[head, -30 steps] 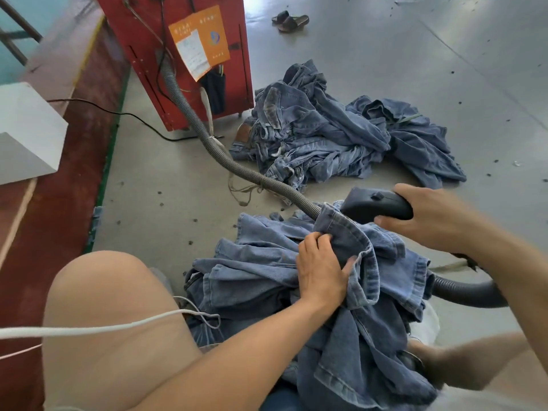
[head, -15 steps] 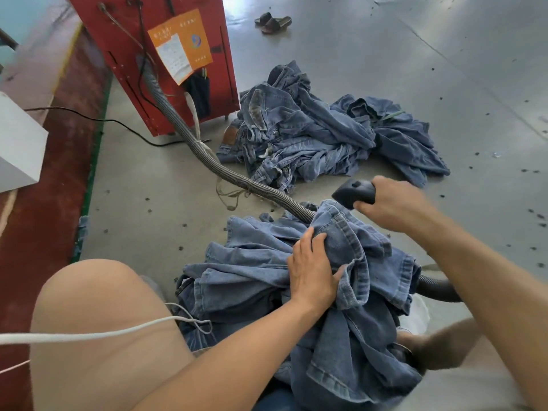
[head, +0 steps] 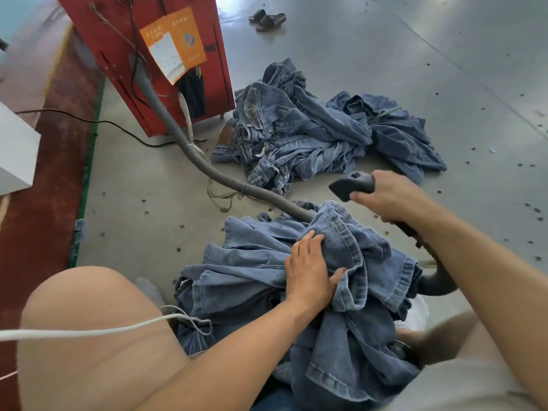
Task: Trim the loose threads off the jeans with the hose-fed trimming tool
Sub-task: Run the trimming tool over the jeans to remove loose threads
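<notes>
Head view. Jeans [head: 296, 280]: bunched on the person's lap, left hand [head: 310, 277] pressing and gripping a fold. Trimming tool [head: 353, 185]: dark, lifted clear above the jeans, right hand [head: 391, 197] closed around it. Ribbed hose [head: 225, 179]: runs across the floor [head: 385, 54] to a red machine [head: 166, 54]. Jeans pile [head: 320, 132]: on the floor beyond.

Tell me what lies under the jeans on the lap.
The grey hose runs under the jeans near the left hand and reappears at their right edge. The stretch between is covered.
</notes>
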The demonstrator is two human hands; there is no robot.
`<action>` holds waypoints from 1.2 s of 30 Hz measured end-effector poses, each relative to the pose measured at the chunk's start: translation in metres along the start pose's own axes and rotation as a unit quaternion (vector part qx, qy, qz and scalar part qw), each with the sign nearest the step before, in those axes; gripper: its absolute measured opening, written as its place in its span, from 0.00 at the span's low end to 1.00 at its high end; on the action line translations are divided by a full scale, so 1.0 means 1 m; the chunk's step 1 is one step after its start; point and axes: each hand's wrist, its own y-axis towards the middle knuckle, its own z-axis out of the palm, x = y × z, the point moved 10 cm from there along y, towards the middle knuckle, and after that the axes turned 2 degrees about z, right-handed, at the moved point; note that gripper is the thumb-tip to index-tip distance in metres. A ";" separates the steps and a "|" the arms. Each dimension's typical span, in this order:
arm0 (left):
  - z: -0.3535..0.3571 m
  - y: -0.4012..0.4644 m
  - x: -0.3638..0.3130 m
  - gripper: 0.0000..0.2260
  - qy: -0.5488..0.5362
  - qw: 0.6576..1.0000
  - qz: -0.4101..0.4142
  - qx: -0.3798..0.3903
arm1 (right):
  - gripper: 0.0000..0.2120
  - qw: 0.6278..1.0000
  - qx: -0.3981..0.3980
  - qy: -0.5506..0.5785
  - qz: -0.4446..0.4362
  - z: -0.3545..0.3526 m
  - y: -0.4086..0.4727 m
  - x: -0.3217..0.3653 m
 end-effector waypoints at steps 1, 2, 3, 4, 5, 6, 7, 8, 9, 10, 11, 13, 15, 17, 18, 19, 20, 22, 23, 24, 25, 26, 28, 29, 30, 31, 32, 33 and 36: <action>-0.001 0.001 0.002 0.37 -0.010 1.000 -0.006 0.000 | 0.14 0.998 0.028 0.053 -0.004 -0.005 0.000 -0.004; -0.001 0.002 0.004 0.38 -0.019 1.000 -0.010 0.000 | 0.14 0.993 0.074 0.094 -0.012 -0.006 -0.001 -0.006; -0.002 0.002 0.005 0.38 -0.025 1.000 -0.010 -0.001 | 0.14 0.985 0.129 0.113 -0.019 -0.002 -0.006 -0.008; -0.002 0.002 0.005 0.38 -0.029 1.000 -0.008 -0.002 | 0.14 0.978 0.178 0.108 -0.018 0.004 -0.012 -0.010; -0.002 0.002 0.005 0.38 -0.033 0.999 -0.005 -0.004 | 0.14 0.972 0.217 0.087 -0.014 0.011 -0.018 -0.010; -0.002 0.001 0.006 0.38 -0.036 0.999 -0.003 -0.005 | 0.14 0.968 0.243 0.056 -0.008 0.020 -0.024 -0.011; -0.001 0.001 0.006 0.38 -0.039 0.999 -0.003 -0.005 | 0.13 0.966 0.257 0.023 -0.002 0.029 -0.026 -0.011; 0.000 0.000 0.007 0.38 -0.039 0.999 -0.004 -0.003 | 0.14 0.967 0.255 -0.006 0.003 0.036 -0.026 -0.009; 0.000 0.000 0.008 0.38 -0.038 0.999 -0.004 0.000 | 0.14 0.971 0.239 -0.027 0.005 0.041 -0.025 -0.006; 0.001 0.001 0.008 0.37 -0.037 0.999 -0.002 0.001 | 0.15 0.976 0.212 -0.043 0.004 0.043 -0.022 -0.002; 0.001 0.001 0.008 0.37 -0.037 0.999 0.000 0.002 | 0.17 0.983 0.175 -0.060 -0.002 0.042 -0.018 0.003; 0.001 0.000 0.009 0.37 -0.041 0.999 0.001 0.004 | 0.17 0.993 0.096 -0.073 -0.012 0.032 -0.010 0.008; 0.000 0.000 0.010 0.38 -0.043 0.999 -0.002 0.005 | 0.14 0.998 0.060 -0.018 -0.005 0.019 -0.004 0.002; -0.001 0.001 0.011 0.38 -0.042 0.999 -0.005 0.004 | 0.13 0.992 0.102 0.069 -0.001 0.011 -0.001 -0.010; -0.001 0.001 0.011 0.38 -0.043 0.999 -0.006 0.003 | 0.13 0.985 0.142 0.094 -0.001 0.011 -0.003 -0.015; -0.002 0.002 0.011 0.38 -0.044 0.999 -0.006 0.002 | 0.13 0.978 0.184 0.095 -0.001 0.013 -0.006 -0.020; -0.002 0.002 0.010 0.38 -0.046 0.999 -0.006 0.001 | 0.13 0.973 0.219 0.075 -0.001 0.017 -0.011 -0.022; -0.003 0.002 0.010 0.38 -0.048 0.999 -0.005 0.001 | 0.13 0.966 0.259 0.014 -0.001 0.032 -0.019 -0.023; -0.002 0.001 0.010 0.38 -0.047 0.999 -0.004 0.003 | 0.14 0.966 0.257 -0.010 0.001 0.040 -0.019 -0.022; -0.002 0.001 0.010 0.37 -0.045 0.999 -0.002 0.006 | 0.15 0.970 0.240 -0.028 0.001 0.046 -0.018 -0.019; -0.001 0.001 0.010 0.37 -0.044 0.999 -0.002 0.009 | 0.16 0.976 0.211 -0.042 -0.003 0.049 -0.015 -0.014; 0.000 0.001 0.011 0.36 -0.045 0.999 -0.003 0.012 | 0.16 0.983 0.173 -0.055 -0.010 0.050 -0.012 -0.009; 0.000 0.000 0.012 0.37 -0.048 0.999 -0.004 0.014 | 0.15 0.994 0.093 -0.061 -0.025 0.044 -0.006 -0.003; 0.000 0.000 0.012 0.37 -0.047 0.999 -0.004 0.014 | 0.13 0.997 0.068 -0.034 -0.024 0.039 -0.004 -0.004; 0.000 0.000 0.012 0.38 -0.046 0.999 -0.004 0.013 | 0.11 0.998 0.062 0.011 -0.018 0.032 -0.002 -0.008; 0.000 0.000 0.013 0.38 -0.047 0.999 -0.005 0.012 | 0.09 0.996 0.072 0.057 -0.014 0.026 -0.001 -0.013; 0.000 0.000 0.014 0.38 -0.051 0.999 -0.007 0.012 | 0.08 0.991 0.097 0.092 -0.013 0.019 -0.001 -0.019; 0.000 0.001 0.014 0.38 -0.055 0.998 -0.009 0.012 | 0.08 0.985 0.133 0.106 -0.019 0.015 -0.003 -0.023; 0.001 0.002 0.014 0.38 -0.060 0.998 -0.007 0.011 | 0.09 0.970 0.236 0.040 -0.034 0.020 -0.015 -0.033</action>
